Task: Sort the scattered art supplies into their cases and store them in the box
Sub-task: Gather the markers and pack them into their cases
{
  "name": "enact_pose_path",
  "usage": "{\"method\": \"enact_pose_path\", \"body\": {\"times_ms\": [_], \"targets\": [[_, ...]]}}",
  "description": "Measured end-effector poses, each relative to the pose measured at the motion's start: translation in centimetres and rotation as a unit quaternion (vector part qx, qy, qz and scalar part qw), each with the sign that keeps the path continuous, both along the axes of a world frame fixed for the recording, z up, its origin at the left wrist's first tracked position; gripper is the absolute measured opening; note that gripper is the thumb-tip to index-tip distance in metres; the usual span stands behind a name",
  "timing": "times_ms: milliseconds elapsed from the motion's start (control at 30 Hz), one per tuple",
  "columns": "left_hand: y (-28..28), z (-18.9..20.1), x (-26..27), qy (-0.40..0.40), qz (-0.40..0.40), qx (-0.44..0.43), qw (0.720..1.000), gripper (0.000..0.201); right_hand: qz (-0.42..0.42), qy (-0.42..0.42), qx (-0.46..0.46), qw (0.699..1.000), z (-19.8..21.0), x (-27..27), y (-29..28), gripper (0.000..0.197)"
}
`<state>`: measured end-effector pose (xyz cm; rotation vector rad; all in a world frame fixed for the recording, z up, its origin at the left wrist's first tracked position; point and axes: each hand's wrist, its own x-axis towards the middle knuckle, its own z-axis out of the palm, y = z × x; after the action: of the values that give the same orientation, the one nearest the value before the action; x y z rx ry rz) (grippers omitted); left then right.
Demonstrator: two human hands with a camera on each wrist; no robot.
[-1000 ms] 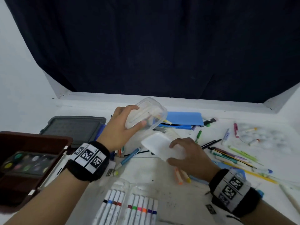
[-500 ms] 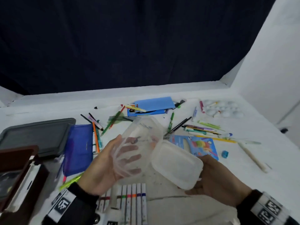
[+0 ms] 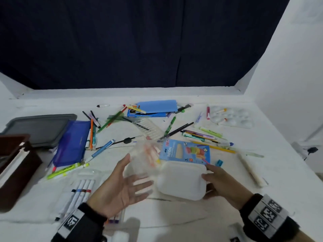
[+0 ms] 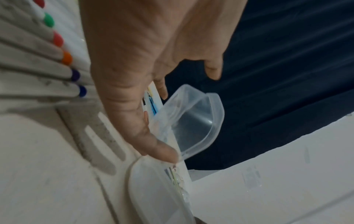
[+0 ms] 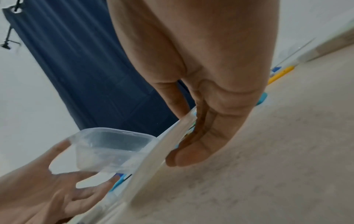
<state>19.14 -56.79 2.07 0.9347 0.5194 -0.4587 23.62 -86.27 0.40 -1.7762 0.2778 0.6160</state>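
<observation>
A clear plastic container (image 3: 145, 159), blurred, hovers over the table just past the spread fingers of my left hand (image 3: 132, 182), which is palm-up and open. In the left wrist view the container (image 4: 193, 124) touches the fingertips at most; no finger curls round it. Its white lid (image 3: 181, 180) is beside it, held at its right edge by my right hand (image 3: 215, 179). The right wrist view shows thumb and fingers pinching the lid (image 5: 153, 159), with the container (image 5: 111, 148) beyond it. Scattered pens and markers (image 3: 201, 135) lie on the white table.
A brown box (image 3: 15, 165) and a grey lid (image 3: 38, 126) are at the left, with a blue mesh pouch (image 3: 71, 142) beside them. A tray of markers (image 3: 78, 191) lies near my left wrist. A crayon box (image 3: 187, 151), blue case (image 3: 157, 106) and palette (image 3: 234, 116) lie farther back.
The lid came off the container and both were brought toward me. My left hand, which gripped the container, has opened its fingers. My right hand keeps the lid.
</observation>
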Motion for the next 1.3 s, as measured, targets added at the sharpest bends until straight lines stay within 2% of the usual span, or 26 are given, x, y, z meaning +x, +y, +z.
{"method": "enact_pose_path", "body": {"times_ms": [167,233,300,367,533,667,800,933,1000,1067,1167,1300], "targets": [[-2.7,-1.0,0.3,0.025,0.057,0.091,0.994,0.073,0.086,-0.037,-0.045,0.995,0.2,0.9,-2.0,0.023],[-3.0,-1.4,0.6,0.024,0.096,0.115,0.988,0.062,0.113,-0.05,-0.064,0.99,0.1,1.3,-2.5,0.026],[-3.3,-1.5,0.9,0.015,0.155,0.111,0.982,0.034,0.128,-0.06,-0.08,0.987,-0.1,1.6,-2.8,0.026],[-3.4,-1.4,0.9,0.008,0.205,0.095,0.974,0.016,0.148,-0.079,-0.099,0.981,-0.5,1.9,-3.0,0.022],[-3.5,-0.7,0.1,-0.039,0.24,0.118,0.963,0.02,0.156,-0.066,-0.098,0.981,-1.4,3.4,-3.4,0.024],[-4.0,0.2,-1.1,-0.084,0.197,0.118,0.97,0.032,0.175,-0.063,-0.116,0.976,-1.2,4.8,-2.9,0.028],[-5.4,-0.9,-1.8,-0.066,0.124,0.113,0.984,0.039,0.204,-0.104,-0.149,0.962,-1.3,6.8,-2.2,0.035],[-6.9,-1.5,-1.4,-0.05,0.07,0.133,0.987,0.036,0.207,-0.083,-0.104,0.969,-0.3,7.3,-1.7,0.047],[-7.4,-1.7,-1.2,-0.056,0.02,0.208,0.976,0.033,0.209,-0.08,-0.107,0.969,-0.3,6.9,-1.9,0.049],[-7.5,-1.7,-1.3,-0.072,-0.03,0.298,0.951,0.026,0.199,-0.103,-0.123,0.967,-0.3,6.2,-2.1,0.048],[-7.6,-1.4,-1.4,-0.089,-0.064,0.345,0.932,0.024,0.21,-0.158,-0.168,0.95,-0.5,5.0,-2.5,0.041],[-7.3,-1.7,-0.8,-0.123,-0.1,0.406,0.9,0.024,0.21,-0.164,-0.174,0.948,-0.4,4.4,-2.5,0.035]]}}
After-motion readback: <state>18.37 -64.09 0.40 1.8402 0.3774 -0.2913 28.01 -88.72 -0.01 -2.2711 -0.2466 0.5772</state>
